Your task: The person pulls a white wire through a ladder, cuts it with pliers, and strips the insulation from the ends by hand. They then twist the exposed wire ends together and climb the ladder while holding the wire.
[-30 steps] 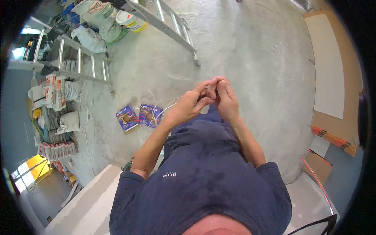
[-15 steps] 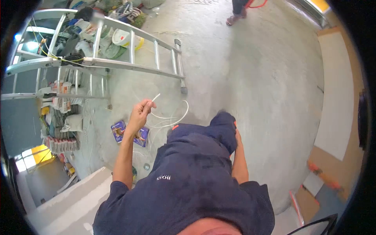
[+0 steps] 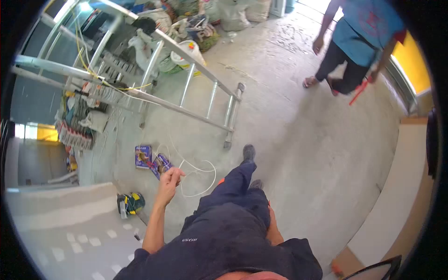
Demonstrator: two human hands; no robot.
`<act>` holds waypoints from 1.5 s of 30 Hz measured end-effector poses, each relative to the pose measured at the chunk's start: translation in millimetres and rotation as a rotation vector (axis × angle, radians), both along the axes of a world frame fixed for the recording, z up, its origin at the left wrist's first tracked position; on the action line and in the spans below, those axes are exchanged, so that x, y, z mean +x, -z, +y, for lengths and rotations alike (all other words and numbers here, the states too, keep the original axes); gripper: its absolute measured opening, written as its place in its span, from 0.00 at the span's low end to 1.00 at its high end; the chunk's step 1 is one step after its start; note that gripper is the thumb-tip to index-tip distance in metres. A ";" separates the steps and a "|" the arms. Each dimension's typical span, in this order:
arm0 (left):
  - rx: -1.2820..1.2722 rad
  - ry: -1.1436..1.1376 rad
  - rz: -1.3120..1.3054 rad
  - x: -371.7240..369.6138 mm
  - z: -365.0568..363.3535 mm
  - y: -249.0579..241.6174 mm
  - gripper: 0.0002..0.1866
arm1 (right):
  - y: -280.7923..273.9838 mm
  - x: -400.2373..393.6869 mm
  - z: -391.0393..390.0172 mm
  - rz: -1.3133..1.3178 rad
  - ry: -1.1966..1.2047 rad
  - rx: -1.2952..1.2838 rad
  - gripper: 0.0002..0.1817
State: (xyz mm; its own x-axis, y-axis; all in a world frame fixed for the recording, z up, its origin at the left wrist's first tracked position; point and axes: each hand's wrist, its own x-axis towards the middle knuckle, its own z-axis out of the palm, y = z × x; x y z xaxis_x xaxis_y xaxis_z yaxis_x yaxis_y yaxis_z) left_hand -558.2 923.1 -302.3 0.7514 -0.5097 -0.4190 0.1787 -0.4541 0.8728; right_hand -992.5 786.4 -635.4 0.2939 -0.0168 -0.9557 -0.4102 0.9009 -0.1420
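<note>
My left hand (image 3: 171,179) is closed in a pinch on a thin white cable (image 3: 214,173), whose end sticks out past the fingertips. The rest of the cable loops over the concrete floor beside my legs. Just beyond that hand lie two purple boxes (image 3: 143,157), with thin wire visible around them. My right hand (image 3: 271,218) rests against the side of my dark trousers (image 3: 235,186); its fingers are mostly hidden by the leg.
An aluminium ladder (image 3: 196,112) stands at the upper left, cables draped over it. Sacks and rubbish (image 3: 186,28) are heaped behind. A co-worker (image 3: 359,42) walks at upper right with a red object. A black-and-yellow machine (image 3: 131,204) sits by a pale panel (image 3: 60,210).
My view has tilted up and shifted, showing more of the co-worker, who has come closer. My legs have changed stance in a step. The cable stays in my left hand.
</note>
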 end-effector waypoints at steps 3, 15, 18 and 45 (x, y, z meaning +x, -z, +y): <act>0.059 0.060 -0.048 24.3 -42.7 10.4 0.14 | -8.0 12.1 -38.2 0.025 -0.083 0.014 0.42; -0.094 0.197 0.119 142.0 -217.9 55.7 0.14 | 28.5 136.0 -230.9 -0.039 0.030 -0.297 0.38; -0.226 0.211 0.220 158.0 -250.3 57.6 0.19 | -50.5 164.1 -278.7 0.165 -0.042 -0.164 0.36; -0.029 -1.367 -0.419 -53.9 -156.6 37.9 0.17 | 126.0 340.8 -490.1 -0.569 -2.523 -0.875 0.36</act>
State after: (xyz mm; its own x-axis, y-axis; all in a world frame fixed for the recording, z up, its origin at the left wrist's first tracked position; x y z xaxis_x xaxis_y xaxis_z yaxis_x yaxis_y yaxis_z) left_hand -612.1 766.5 -340.2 0.7142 0.6983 -0.0493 0.1846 -0.1199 0.9755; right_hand -651.7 296.2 -761.4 0.4146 0.3903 -0.8221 0.1697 -0.9207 -0.3515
